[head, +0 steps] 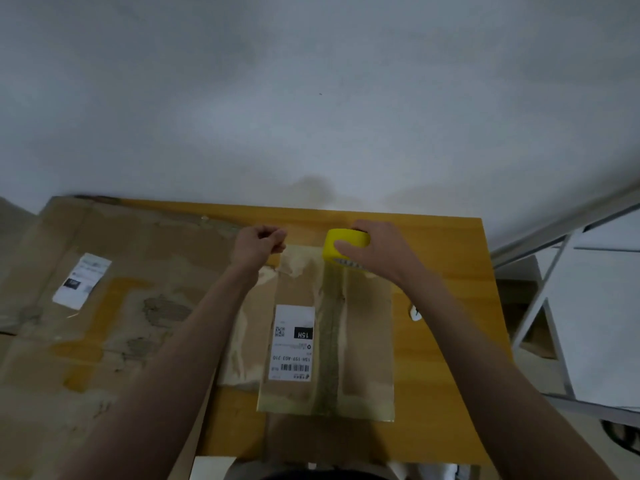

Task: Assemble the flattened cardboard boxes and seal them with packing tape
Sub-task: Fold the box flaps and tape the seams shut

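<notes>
Both hands reach out over the far end of a cardboard box (367,341) that stands on a yellow wooden table (446,306). Nearest the viewer, at six o'clock, the box's near edge sits just above the table's front rim. A white shipping label (293,342) printed "15H" lies on the box top, left of centre, and a strip of clear packing tape (330,341) runs along the middle seam from the near edge to the far one.

At the far end of that strip, toward one o'clock, the right hand (375,249) grips a yellow tape dispenser (341,245), thumb curled against its near side and fingers over its top. Beside it at eleven o'clock, the left hand (259,244) is curled into a loose fist at the box's far left corner; whether it pinches anything I cannot tell.

Off to nine o'clock a large flattened cardboard sheet (121,306) overlaps the table's left side, carrying its own white label (82,280). At three o'clock stands a white metal frame (540,306). Beyond everything rises a grey-white wall (311,98).
</notes>
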